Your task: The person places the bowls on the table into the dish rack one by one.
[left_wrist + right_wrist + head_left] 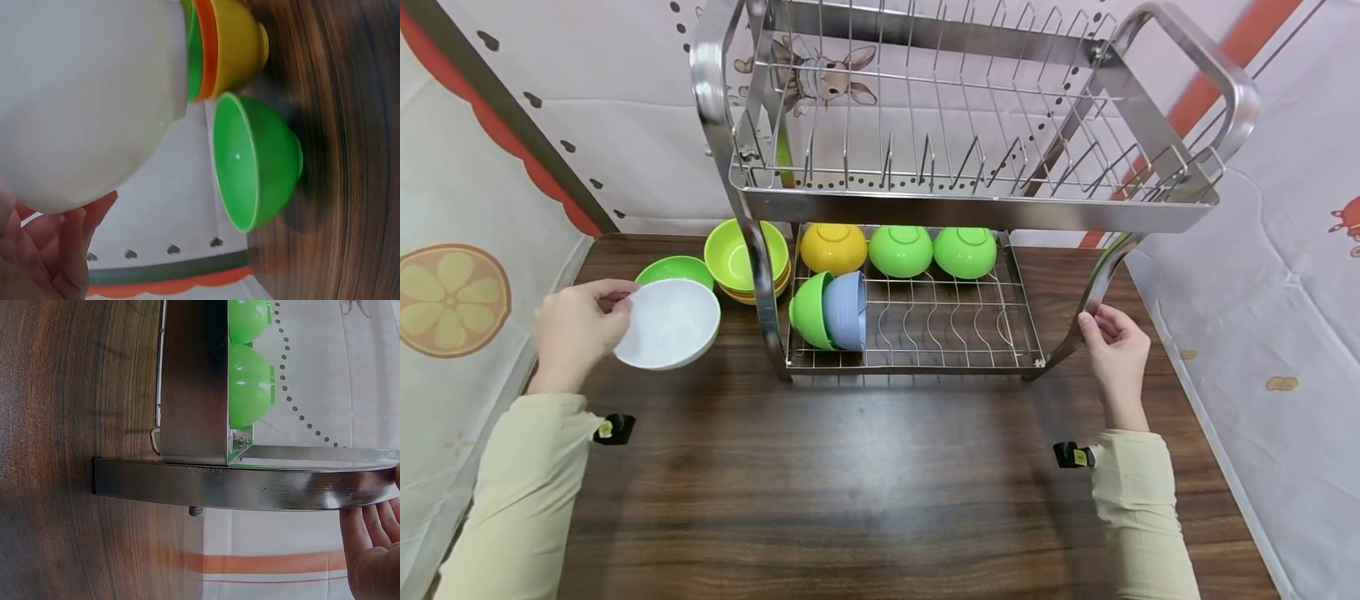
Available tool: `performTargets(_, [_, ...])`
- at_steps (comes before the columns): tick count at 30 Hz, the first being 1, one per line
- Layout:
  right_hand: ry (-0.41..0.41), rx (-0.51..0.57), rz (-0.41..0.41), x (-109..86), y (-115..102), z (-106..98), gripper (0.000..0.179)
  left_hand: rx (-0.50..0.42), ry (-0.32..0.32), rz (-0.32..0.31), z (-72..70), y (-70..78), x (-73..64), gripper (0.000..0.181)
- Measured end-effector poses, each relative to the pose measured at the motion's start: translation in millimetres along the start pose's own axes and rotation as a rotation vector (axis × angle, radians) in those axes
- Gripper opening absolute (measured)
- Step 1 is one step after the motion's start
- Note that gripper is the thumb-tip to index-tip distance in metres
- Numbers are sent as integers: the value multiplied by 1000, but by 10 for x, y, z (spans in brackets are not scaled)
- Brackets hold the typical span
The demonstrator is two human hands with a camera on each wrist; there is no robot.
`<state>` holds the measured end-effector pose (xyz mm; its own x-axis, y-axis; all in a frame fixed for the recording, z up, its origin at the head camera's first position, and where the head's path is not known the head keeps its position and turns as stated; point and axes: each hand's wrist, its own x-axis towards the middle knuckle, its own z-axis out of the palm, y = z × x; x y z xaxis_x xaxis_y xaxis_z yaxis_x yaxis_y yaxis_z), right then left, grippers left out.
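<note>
My left hand (583, 325) pinches the rim of a white bowl (670, 325), held above the table left of the rack. Behind it a green bowl (275, 165) stands on the table, partly covered in the head view. My right hand (1116, 354) grips the right front leg (1101, 279) of the metal dish rack (977, 212). On the lower tier, a yellow bowl (833, 248) and two green bowls, one in the middle (901, 252) and one at the right (966, 252), sit bottom up at the back. A green bowl (809, 312) and a blue bowl (847, 312) lean on edge at the front left.
Left of the rack stands a stack of bowls (730, 258), yellow-green on top with orange and yellow below. The rack's upper wire tier (940, 100) overhangs the lower one. Brown wood-grain table (865, 492) spreads in front, with white patterned sheets (1285, 275) around it.
</note>
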<state>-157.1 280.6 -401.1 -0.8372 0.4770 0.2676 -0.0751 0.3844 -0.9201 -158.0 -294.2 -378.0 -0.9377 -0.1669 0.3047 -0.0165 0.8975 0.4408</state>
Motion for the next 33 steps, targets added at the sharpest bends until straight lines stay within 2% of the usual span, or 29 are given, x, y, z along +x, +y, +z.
performTargets(7, [-4, 18, 0, 3, 8, 6, 21, -9, -74, 77, -6, 196, -212, 22])
performTargets(12, [-5, -1, 0, -3, 6, 8, 8, -37, -114, 159, -6, 341, -336, 19])
performTargets(16, [-6, 0, 1, -2, -4, 8, 15, -54, -133, 227, -19, 454, -426, 19])
performTargets(20, [-2, 9, 2, -4, -10, 11, 16, -76, -167, 263, -22, 584, -507, 18])
performTargets(23, [4, 8, -7, -5, 1, 14, 18, -99, -199, 282, 5, 697, -560, 18])
performTargets(27, [11, 43, -22, -11, -3, 18, 8, -135, -252, 301, 77, 844, -611, 19])
performTargets(30, [14, 54, -23, -13, -9, 19, 8, -153, -285, 321, 150, 933, -638, 19])
performTargets(33, [17, 27, -20, -10, 5, 24, 16, -169, -303, 329, 222, 1000, -656, 18])
